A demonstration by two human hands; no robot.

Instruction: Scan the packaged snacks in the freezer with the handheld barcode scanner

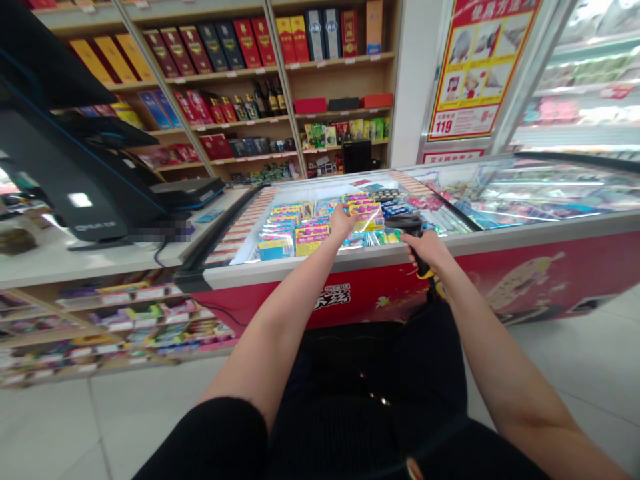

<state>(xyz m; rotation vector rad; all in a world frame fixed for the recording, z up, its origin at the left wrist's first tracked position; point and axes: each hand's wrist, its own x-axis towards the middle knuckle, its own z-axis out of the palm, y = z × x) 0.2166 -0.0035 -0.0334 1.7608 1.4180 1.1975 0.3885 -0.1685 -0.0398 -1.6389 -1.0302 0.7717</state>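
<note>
My left hand [343, 223] reaches over the chest freezer [280, 279], its fingers closed at the left edge of a yellow packet [369, 218] with pink and blue print. My right hand [431, 252] is wrapped round the grip of a black handheld barcode scanner [406, 223] with yellow trim. The scanner's head points left, towards the packet. Several similar colourful packets [312, 235] stand in rows to the left of my left hand. Whether they lie on the freezer's glass or under it, I cannot tell.
A counter [150, 261] with a black checkout terminal [95, 180] stands to the left, above shelves of small goods. Behind the freezer rise shelves [340, 65] of boxes and bottles. A second glass-topped freezer section [540, 200] extends right. A poster [483, 67] hangs behind it.
</note>
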